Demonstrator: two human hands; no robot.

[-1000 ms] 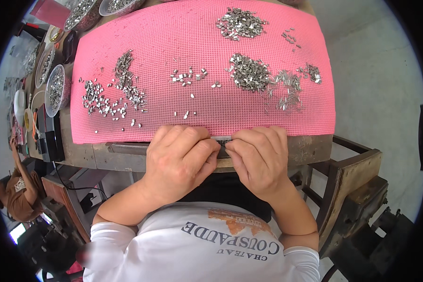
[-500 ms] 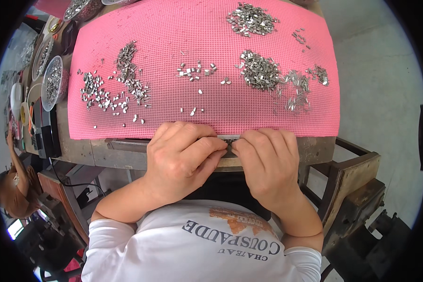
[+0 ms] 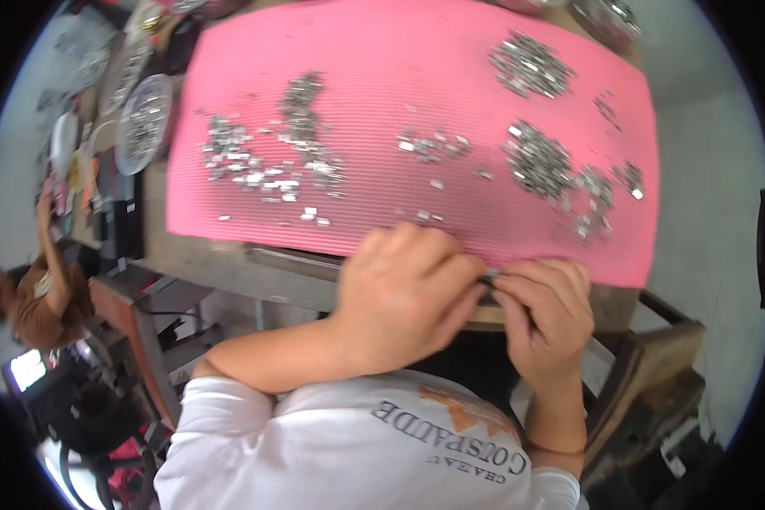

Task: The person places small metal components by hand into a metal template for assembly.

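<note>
Small dark piece at the fingertips [image 3: 488, 279]: sits just past the front edge of the pink mat, between the two hands; blur hides its outline from me.
Handling, my guess: light and stiff, perhaps slick; I cannot judge whether it would chip. I would take it by opposite edges, using only thumb and forefinger tips.
Left hand [image 3: 408, 293]: curled palm-down, thumb and forefinger drawn in close at the dark piece. From here I cannot tell whether they clamp it or merely touch.
Right hand [image 3: 552, 310]: facing the left one, its bent forefinger and thumb near together at the piece's other side, a gap showing farther back between them. Its grip, too, is too smeared for me to confirm.
Worn grey-brown tabletop [image 3: 195, 270]: runs under the hands, with a long dark bar [image 3: 302, 261] along its front, left of the fingers.
Pink textured mat [image 3: 374, 64]: beyond the hands, bearing loose silvery metal bits, including a scattered left heap [image 3: 238, 161], a sparse middle cluster [image 3: 433, 146] and a dense right heap [image 3: 537, 160].
Upper heap [image 3: 531, 64]: more silvery bits, toward the mat's far right.
Clear round plastic bowl [image 3: 167, 110]: left of the mat, filled with similar bits.
</note>
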